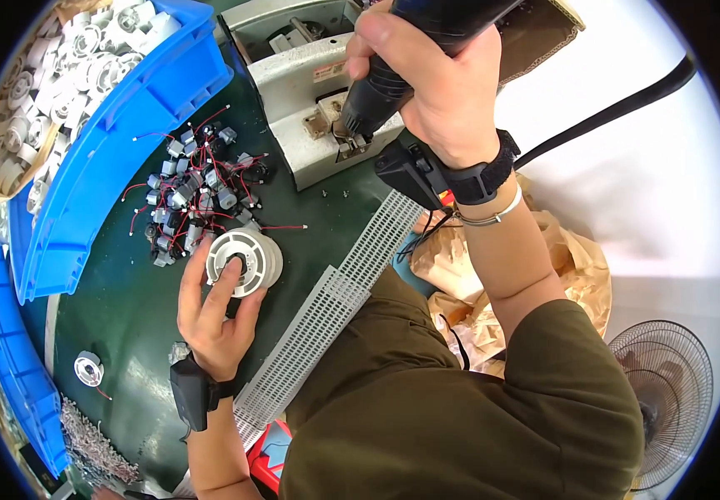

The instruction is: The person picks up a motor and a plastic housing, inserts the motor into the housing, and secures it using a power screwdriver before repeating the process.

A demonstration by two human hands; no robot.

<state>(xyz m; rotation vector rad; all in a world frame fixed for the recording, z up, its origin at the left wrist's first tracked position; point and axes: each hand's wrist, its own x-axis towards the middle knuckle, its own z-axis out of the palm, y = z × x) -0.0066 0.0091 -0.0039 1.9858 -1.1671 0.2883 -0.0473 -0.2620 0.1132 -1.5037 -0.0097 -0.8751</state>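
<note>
My right hand (451, 96) is wrapped round a black electric screwdriver (374, 96), tilted so its nose meets the front of a grey-white metal screw feeder (293, 79). The screwdriver's bit is hidden at that spot. Lower left, the fingers of my left hand (214, 329) grip a round white plastic housing (270, 260) with a spoked face. One finger reaches into its dark centre. Just beyond the housing lies a pile of small motors (201, 187) with red wires. A few tiny screws (325, 193) are scattered before the feeder.
At the far left stands a blue bin (126, 146) heaped with white plastic parts (97, 54); another blue bin (18, 358) is nearer. A white part with a red wire (89, 368) lies on the green table. A perforated white strip (318, 325) edges it. A black cable (610, 112) and fan (668, 392) are right.
</note>
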